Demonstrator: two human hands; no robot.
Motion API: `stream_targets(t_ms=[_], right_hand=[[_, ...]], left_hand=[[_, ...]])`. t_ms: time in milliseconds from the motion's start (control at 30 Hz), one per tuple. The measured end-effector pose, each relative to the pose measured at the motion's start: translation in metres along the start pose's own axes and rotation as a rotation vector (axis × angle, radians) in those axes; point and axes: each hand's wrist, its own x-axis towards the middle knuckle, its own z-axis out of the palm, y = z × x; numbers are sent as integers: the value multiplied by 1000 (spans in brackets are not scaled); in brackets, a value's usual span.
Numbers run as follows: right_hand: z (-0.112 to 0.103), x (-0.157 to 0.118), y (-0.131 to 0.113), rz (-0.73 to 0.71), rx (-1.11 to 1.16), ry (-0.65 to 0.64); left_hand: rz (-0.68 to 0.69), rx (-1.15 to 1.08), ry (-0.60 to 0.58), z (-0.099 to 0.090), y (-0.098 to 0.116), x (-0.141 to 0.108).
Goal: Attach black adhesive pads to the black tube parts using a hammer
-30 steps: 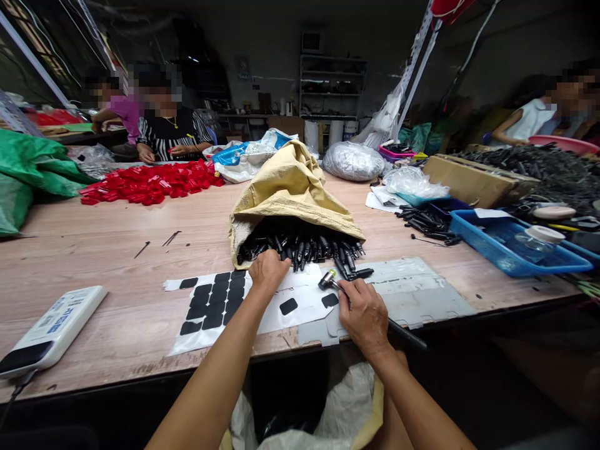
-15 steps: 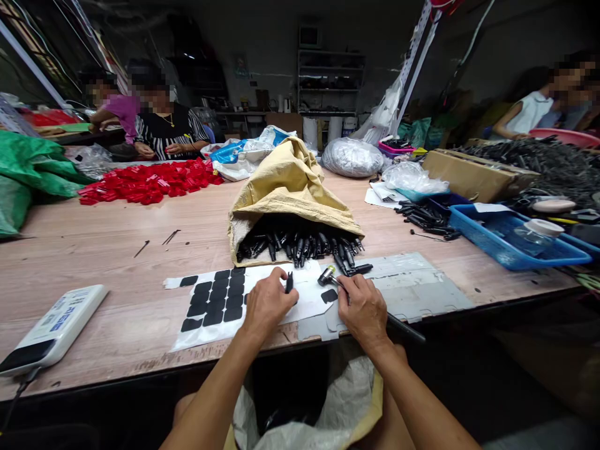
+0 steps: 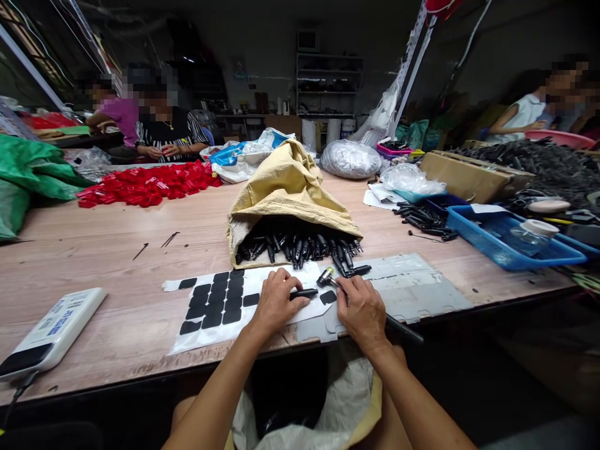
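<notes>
My left hand (image 3: 276, 302) is closed on a slim black part (image 3: 304, 293), which lies nearly level and points right, over a white sheet (image 3: 187, 342) with black rounded squares (image 3: 215, 300). In my right hand (image 3: 360, 309) is a small hammer; its metal and yellow head (image 3: 325, 277) rests left of the fingers and its dark handle (image 3: 404, 329) sticks out to the right. A loose black square (image 3: 327, 297) lies between my hands. Behind them, a tan sack (image 3: 285, 181) lies open toward me, with many black parts (image 3: 300, 247) at its mouth.
A grey board (image 3: 412, 287) lies right of my hands. Farther right is a blue tray (image 3: 510, 244) holding a jar. A white device (image 3: 54, 331) is at the left, red pieces (image 3: 150, 182) behind. An open sack (image 3: 347, 412) hangs below the table edge. Several people sit farther off.
The black part in my left hand has turned from upright to nearly level, pointing right. My left hand has shifted slightly right. My right hand keeps the hammer in about the same place.
</notes>
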Motion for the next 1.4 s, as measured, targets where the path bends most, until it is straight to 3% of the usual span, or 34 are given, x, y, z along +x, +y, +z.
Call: stream_targets(t_ms=[233,400,533,600,800,933,1133,1300,1400], right_hand=[[-4,6,6,0,64,-51],[-21,7,-3,38,326,27],[-32,2,-17,-34,493,-44],[-35,1,-23,-55,503,-58],[-34,-4,-30,-132,494,71],[-25,-10,-28,-178,374,-43],[-29,-6,-22,-91,373,74],[-24,-11,-19,-59,323,-34],[-23,-8,-12,-10,320,-25]], left_hand=[[9,-133,17,11,0,-3],[-9,-196,37,10,-2,-3],[-21,-221,39,11,-2,-3],[-30,-222,38,11,-3,-3],[-42,-232,20,10,-4,-1],[-39,-230,23,9,-2,-1],[-37,-226,35,11,-3,-1],[-37,-225,44,11,-3,-1],[-31,-228,43,10,-3,-1]])
